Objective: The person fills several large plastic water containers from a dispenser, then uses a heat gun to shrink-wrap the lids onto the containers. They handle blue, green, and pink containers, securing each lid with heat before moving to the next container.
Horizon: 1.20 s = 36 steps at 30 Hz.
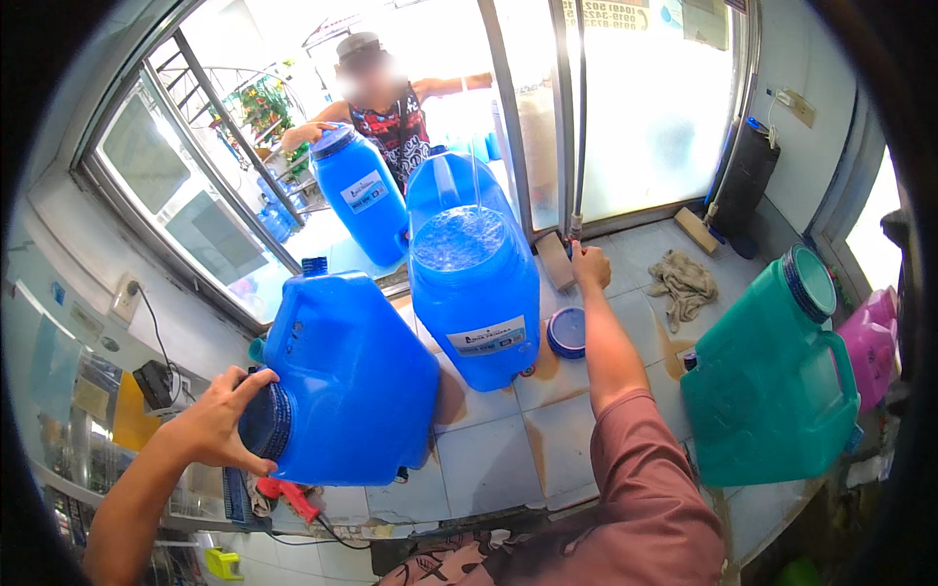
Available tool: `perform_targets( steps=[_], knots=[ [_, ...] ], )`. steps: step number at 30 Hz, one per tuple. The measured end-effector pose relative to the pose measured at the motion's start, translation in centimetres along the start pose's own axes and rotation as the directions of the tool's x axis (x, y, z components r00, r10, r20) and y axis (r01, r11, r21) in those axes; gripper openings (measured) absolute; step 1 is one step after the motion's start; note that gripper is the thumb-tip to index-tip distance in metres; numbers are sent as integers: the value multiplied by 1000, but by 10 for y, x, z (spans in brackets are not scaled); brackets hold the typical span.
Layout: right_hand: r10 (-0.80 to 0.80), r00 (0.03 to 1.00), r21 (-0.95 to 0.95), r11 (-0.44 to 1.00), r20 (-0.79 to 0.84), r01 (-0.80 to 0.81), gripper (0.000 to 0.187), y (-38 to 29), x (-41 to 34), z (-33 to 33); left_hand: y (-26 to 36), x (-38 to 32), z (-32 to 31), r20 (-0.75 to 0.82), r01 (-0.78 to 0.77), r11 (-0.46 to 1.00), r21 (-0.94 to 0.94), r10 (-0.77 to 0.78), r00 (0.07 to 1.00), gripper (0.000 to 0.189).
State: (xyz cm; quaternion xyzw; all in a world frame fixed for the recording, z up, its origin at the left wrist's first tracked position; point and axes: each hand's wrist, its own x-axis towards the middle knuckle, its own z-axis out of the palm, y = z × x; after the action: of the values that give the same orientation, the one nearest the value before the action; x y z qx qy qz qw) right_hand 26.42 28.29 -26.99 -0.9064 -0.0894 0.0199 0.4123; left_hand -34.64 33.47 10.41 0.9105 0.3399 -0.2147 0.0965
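Observation:
My left hand (227,421) grips the dark screw cap (265,419) of a blue plastic water container (352,381) on the tiled counter. My right hand (591,265) is closed around a valve handle at the foot of a vertical pipe (579,146). Between my hands an uncapped blue container (476,308) stands upright; a thin stream of water falls into its wide mouth, and the water (460,238) bubbles near the rim. A loose blue cap (567,332) lies on the tiles to its right.
Beyond the window frame, a person (388,110) rests a hand on another capped blue container (359,198). A green container (769,388) and a pink one (868,344) stand at the right. A rag (683,284) lies behind them. A red heat gun or dryer (293,499) lies at the front left edge.

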Motion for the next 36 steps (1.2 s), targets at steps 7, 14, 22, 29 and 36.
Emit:
perform_targets(
  steps=[7,14,22,29,36],
  knots=[
    [-55,992,236,968,-113,81,80,35,-8,26,-3,-5,6,-107,-49,997,-68,41,993,128],
    [-479,707,-295,676,520,675,97,126,-145,-29,33,-38,64,-865,-79,997,26,62,498,118],
    [-894,443,390,386,-66,836,67,-79,-144,-190,139,77,194,-827,-708,602,-370,134,546,51],
    [-757,201,84,320,622,944,72,-253,-195,-200,307,307,295,-758,-737,671,-79,440,481,74],
    [-815,99,216,266,571,939,80,-248,-189,-193,303,320,360,-527,-540,830,-137,400,749,88]
  ],
)
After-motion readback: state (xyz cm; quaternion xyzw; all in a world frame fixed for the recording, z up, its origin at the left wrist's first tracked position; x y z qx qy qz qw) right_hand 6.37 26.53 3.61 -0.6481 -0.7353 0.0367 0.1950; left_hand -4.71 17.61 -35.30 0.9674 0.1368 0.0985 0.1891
